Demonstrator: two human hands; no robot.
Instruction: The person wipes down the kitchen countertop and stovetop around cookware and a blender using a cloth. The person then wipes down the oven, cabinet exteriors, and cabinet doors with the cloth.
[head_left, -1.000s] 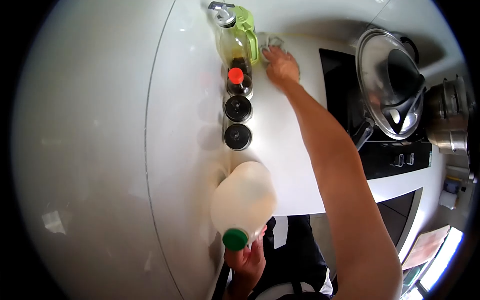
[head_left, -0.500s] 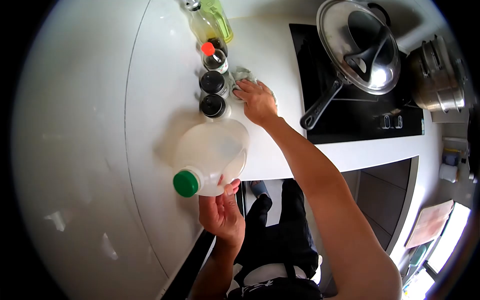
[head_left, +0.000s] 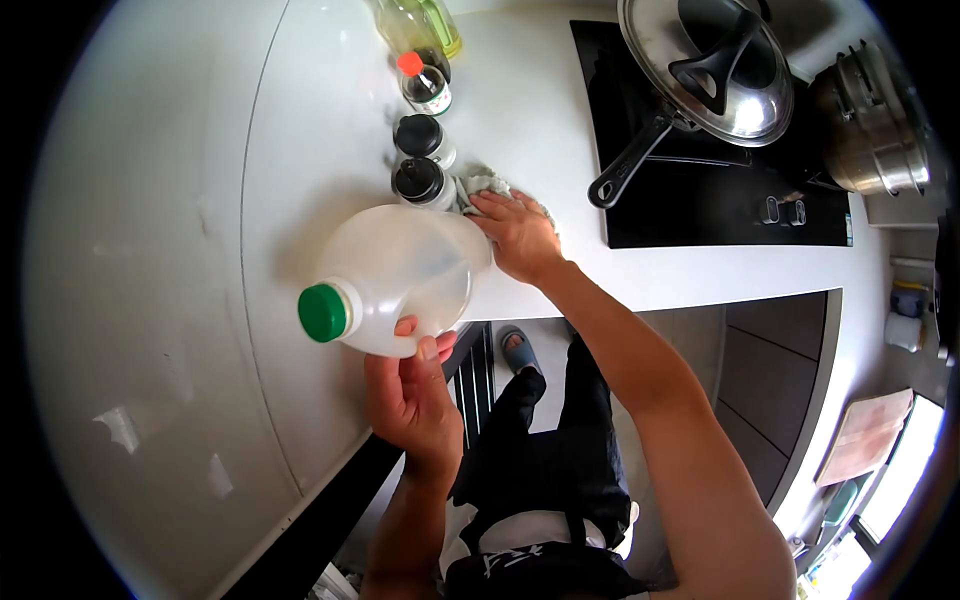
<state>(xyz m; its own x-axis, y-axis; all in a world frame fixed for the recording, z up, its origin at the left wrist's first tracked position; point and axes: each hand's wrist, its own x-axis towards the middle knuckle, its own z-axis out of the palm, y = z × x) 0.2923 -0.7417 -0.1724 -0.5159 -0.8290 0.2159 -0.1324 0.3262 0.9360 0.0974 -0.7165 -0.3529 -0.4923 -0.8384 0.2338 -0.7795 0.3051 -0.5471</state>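
Observation:
My left hand (head_left: 418, 392) is closed round the handle of a translucent plastic jug (head_left: 400, 262) with a green cap (head_left: 323, 313). The jug leans toward the left over the counter; whether its base touches the surface I cannot tell. My right hand (head_left: 520, 235) lies with fingers stretched out on a crumpled pale cloth (head_left: 484, 182), pressing it against the white counter. Just left of the cloth stand two black-lidded jars (head_left: 418, 180). Behind them is a small dark bottle with a red cap (head_left: 424, 85).
Taller bottles (head_left: 412, 25) stand at the counter's back. On the right, a lidded frying pan (head_left: 705, 75) sits on the black cooktop (head_left: 670, 215), its handle pointing toward me. A steel steamer pot (head_left: 875, 125) is farther right. The counter's front edge (head_left: 640, 300) runs below my right forearm.
My left hand has shifted the jug leftward, away from my right hand. The right hand and cloth have moved nearer to me along the jars. The camera view has shifted slightly too.

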